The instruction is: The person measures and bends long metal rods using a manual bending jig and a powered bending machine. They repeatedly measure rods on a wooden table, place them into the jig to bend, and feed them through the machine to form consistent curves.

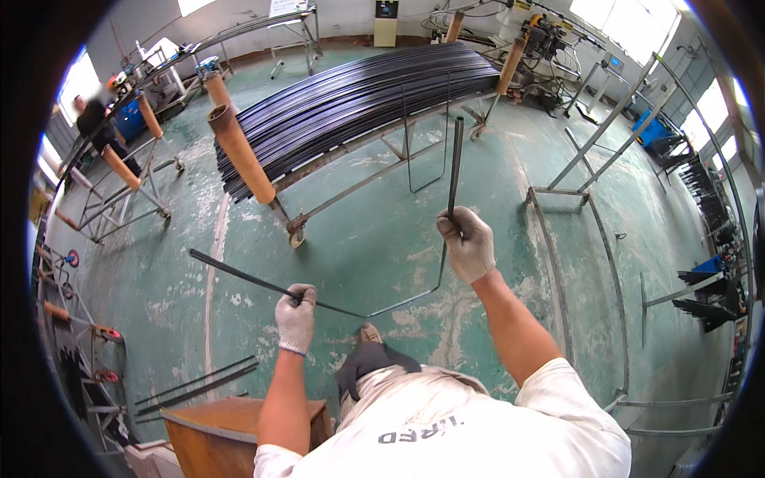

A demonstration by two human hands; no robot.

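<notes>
A thin dark bar [401, 303], bent into a wide U, spans between my two gloved hands above the green floor. My left hand [296, 318] grips its left arm, whose end points up and left. The right arm of the bar is held by my right hand [467, 244], with its end rising nearly upright. Beyond my hands, long black bars or strips [358, 101] lie stacked on a wheeled metal rack [352, 200] with brown tubular posts. A thin U-shaped frame [409, 156] stands or hangs at the rack's near side; its support cannot be made out.
An orange-brown wooden box [209, 424] stands close by my left arm. Several bars [197, 388] lie on the floor there. A metal frame [556, 191] extends along the right. At the far left, a person [98, 122] stands near another wheeled rack [122, 170].
</notes>
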